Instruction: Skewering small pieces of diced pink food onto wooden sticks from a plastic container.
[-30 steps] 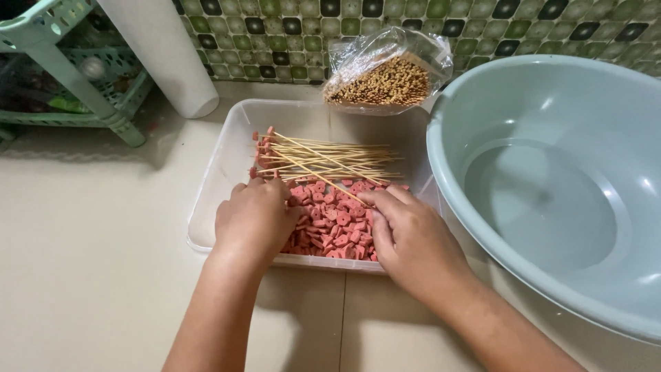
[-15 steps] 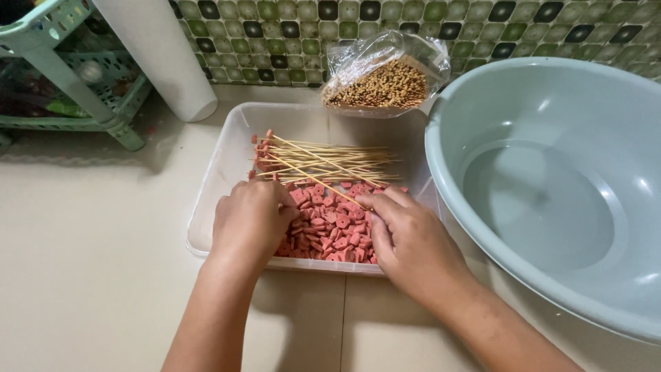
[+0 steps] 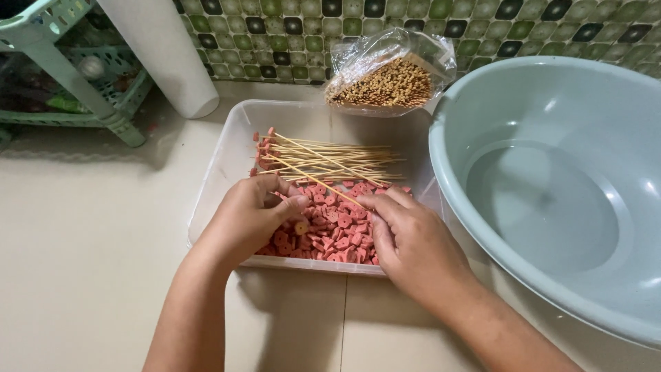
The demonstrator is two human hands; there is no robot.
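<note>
A clear plastic tub (image 3: 227, 172) on the floor holds a heap of pink sausage slices (image 3: 337, 227) at its near end. A bundle of bamboo skewers (image 3: 330, 160) with slices threaded on their left ends lies at its far end. My left hand (image 3: 244, 220) curls over the heap's left side, thumb and fingers closed around one slice (image 3: 301, 226). My right hand (image 3: 413, 244) rests on the heap's right side. Its fingertips pinch the near end of a single skewer (image 3: 310, 178) that slants across the bundle.
A large grey-green basin (image 3: 551, 193) with a little water stands right of the tub, touching it. A plastic bag of skewers (image 3: 389, 83) leans on the tiled wall behind. A white pipe (image 3: 165, 55) and a green plastic rack (image 3: 62, 76) stand at far left.
Both hands stay over the sausage slices with only small finger movements. The tub, skewers and basin have not moved.
</note>
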